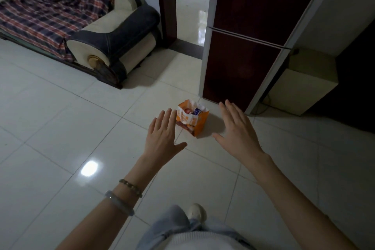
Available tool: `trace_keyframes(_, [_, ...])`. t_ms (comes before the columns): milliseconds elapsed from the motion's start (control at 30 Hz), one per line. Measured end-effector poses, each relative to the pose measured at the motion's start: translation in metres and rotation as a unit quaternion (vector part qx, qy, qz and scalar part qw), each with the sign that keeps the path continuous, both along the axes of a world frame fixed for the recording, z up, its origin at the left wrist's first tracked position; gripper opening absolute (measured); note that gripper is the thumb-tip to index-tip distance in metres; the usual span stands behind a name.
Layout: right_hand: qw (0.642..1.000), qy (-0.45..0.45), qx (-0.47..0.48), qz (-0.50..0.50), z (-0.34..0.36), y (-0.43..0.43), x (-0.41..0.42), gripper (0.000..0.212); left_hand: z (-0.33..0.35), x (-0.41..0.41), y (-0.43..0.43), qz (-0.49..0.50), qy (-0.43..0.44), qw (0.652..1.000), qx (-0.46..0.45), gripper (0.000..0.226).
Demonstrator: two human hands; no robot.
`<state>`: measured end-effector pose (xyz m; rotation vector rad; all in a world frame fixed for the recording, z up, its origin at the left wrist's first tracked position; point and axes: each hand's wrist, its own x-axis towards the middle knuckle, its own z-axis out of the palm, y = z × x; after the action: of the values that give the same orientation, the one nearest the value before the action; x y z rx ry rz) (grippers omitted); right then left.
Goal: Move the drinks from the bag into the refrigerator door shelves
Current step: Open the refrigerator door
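An orange paper bag [194, 123] stands upright on the tiled floor, just in front of the refrigerator. Its top is open and drinks show inside, among them a blue can [196, 111] and a red-topped one [187, 111]. The dark red two-door refrigerator [243, 55] rises behind the bag with both doors closed. My left hand [163, 134] is held out flat, fingers apart, to the left of the bag and nearer to me. My right hand [236, 128] is spread the same way on the bag's right side. Neither hand touches the bag.
A sofa [113, 46] with a plaid cover [50, 6] stands at the left. An open doorway [192, 6] lies between sofa and refrigerator. A cream cabinet [300, 89] sits right of the refrigerator, with a cable [263, 105] on the floor. My foot [195, 211] is below.
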<state>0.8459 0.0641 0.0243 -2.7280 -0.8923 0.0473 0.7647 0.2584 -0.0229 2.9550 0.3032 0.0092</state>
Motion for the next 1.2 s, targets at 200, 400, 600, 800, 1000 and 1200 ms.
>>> trace_keyframes(200, [1.0,0.013,-0.005,-0.011,-0.011,0.021,0.076,0.087,-0.016,0.067,0.024,0.001,0.034,0.999,-0.008,0.102])
trace_keyframes(400, [0.999,0.019,-0.001,-0.037,-0.027,0.062,0.161,0.086,-0.03,0.169,0.06,-0.013,0.025,0.999,-0.029,0.102])
trace_keyframes(600, [0.998,0.019,-0.005,-0.054,-0.021,0.121,0.271,0.085,-0.022,0.294,0.119,-0.04,0.013,0.999,-0.02,0.106])
trace_keyframes(800, [0.997,0.012,0.009,-0.079,-0.005,0.175,0.368,0.085,0.003,0.407,0.175,-0.104,0.002,0.994,0.023,0.104])
trace_keyframes(1000, [0.993,0.013,0.009,-0.114,-0.007,0.197,0.43,0.085,0.012,0.485,0.198,-0.143,-0.002,0.989,0.036,0.105])
trace_keyframes(1200, [0.993,0.011,-0.01,-0.119,-0.01,0.204,0.475,0.086,0.014,0.539,0.202,-0.162,-0.015,0.986,0.03,0.104])
